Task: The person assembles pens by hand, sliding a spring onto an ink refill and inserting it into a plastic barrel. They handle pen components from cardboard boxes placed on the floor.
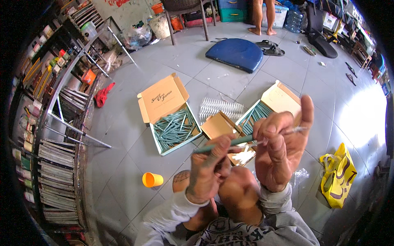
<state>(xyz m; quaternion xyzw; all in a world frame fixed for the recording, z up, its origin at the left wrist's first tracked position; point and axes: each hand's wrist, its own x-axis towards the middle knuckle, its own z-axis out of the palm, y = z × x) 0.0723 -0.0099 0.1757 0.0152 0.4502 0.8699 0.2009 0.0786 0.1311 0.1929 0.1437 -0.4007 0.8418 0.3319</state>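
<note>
In front of my knees I hold a slim teal pen-like stick (241,140) across both hands. My left hand (204,174) pinches one end between thumb and fingers. My right hand (280,147) is closed on the other end, its index finger raised. A thin clear plastic piece (298,129) sticks out past my right fingers; its exact shape is unclear. Beyond my hands, an opened carton (164,100) holds many similar sticks (174,128). A second opened carton (283,98) with more sticks (258,115) is partly hidden by my right hand.
Clear plastic pieces (221,109) lie in a row between the cartons. A small brown box (219,125) and white strips (243,156) are nearer. An orange cup (152,179), yellow bag (339,176), blue cushion (234,54) and metal rack (78,133) surround me. Another person's legs (262,18) stand far back.
</note>
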